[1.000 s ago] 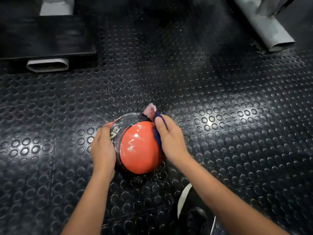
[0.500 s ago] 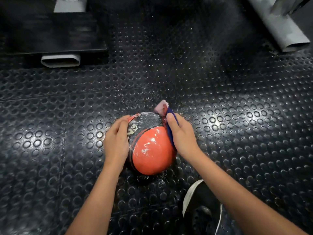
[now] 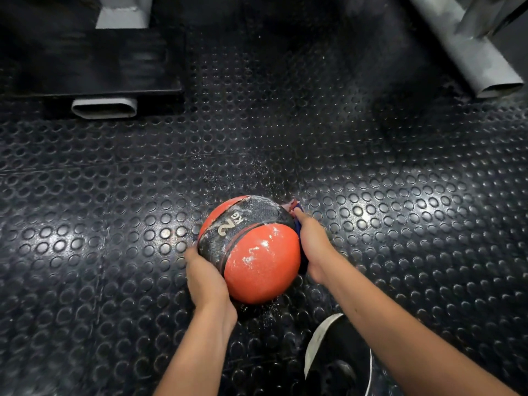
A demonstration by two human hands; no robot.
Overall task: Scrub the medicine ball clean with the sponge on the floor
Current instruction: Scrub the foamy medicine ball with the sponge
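An orange and black medicine ball [image 3: 257,261] marked "2 KG" rests on the studded black rubber floor [image 3: 114,224], streaked with white suds. My left hand [image 3: 204,277] cups the ball's lower left side. My right hand [image 3: 313,247] presses a blue and pink sponge [image 3: 294,207] against the ball's right side; only the sponge's far tip and a blue edge show past my fingers.
A black shoe with a white sole [image 3: 337,358] stands just below the ball on the right. A dark machine base with a pale oval tube end [image 3: 104,107] sits at the back left. A grey metal tube [image 3: 468,52] lies at the back right. Wet specks dot the floor around the ball.
The ball has turned so its black band and the "2 KG" mark face up. My left hand slid lower on the ball's left side. My right hand stays on the right with the sponge.
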